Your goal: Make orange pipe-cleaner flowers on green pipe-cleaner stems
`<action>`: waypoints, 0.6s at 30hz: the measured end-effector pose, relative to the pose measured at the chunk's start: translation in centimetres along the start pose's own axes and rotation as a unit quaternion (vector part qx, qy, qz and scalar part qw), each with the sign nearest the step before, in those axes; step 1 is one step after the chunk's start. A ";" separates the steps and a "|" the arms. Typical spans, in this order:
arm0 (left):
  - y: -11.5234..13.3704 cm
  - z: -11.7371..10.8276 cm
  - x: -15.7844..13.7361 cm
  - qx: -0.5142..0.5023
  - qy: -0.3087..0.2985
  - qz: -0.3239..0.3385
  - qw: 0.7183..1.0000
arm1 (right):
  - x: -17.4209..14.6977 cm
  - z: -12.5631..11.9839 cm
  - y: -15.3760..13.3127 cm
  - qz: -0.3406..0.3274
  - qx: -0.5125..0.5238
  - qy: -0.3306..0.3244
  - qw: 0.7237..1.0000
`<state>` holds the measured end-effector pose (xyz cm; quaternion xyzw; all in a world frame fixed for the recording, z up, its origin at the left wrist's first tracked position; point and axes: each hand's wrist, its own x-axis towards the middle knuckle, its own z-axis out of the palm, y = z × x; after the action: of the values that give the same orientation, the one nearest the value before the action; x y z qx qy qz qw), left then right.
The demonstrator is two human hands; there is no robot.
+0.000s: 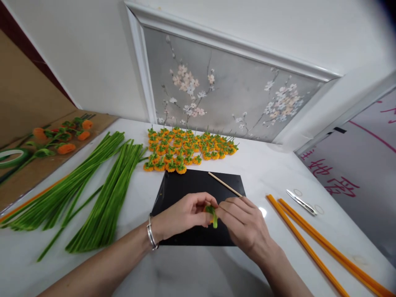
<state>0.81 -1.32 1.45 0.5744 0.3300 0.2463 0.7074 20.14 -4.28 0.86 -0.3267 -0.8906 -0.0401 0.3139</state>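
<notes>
Over a black mat (188, 235), my two hands meet around a small pipe-cleaner flower (213, 216). Its green end hangs down between them, and a little orange shows beneath the green. My left hand (184, 215) is closed on the flower from the left, with a silver bangle at the wrist. From the right, the fingers of my right hand (244, 222) are pinched together at the flower's green part; their tips are partly hidden. A thin wooden stick (224, 184) lies on the mat just beyond my right knuckles.
Rows of orange-and-green flowers (176, 148) stand behind the mat. Green pipe cleaners (108, 202) lie in bundles to the left; orange pipe cleaners (309, 239) and silver thread snips (301, 202) lie right. Green tape (14, 158) and more flowers (66, 148) occupy a brown board.
</notes>
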 end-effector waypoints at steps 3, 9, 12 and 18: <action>0.0 0.4 -0.2 0.164 0.041 0.071 0.983 | 0.0 0.5 0.1 0.060 0.041 0.018 0.997; -0.9 1.7 -0.2 0.285 0.138 0.190 0.929 | 0.3 0.9 -0.3 0.112 0.088 0.041 0.989; -1.2 1.7 0.0 0.262 0.179 0.174 0.932 | 0.4 0.9 -0.3 0.132 0.103 0.058 0.984; -1.3 1.6 0.3 0.197 0.205 0.098 0.954 | 0.2 0.2 0.1 0.000 -0.041 0.004 0.999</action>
<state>2.19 -2.42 0.33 0.6689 0.4521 0.3573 0.4696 19.98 -4.03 0.85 -0.3395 -0.8869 -0.0776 0.3035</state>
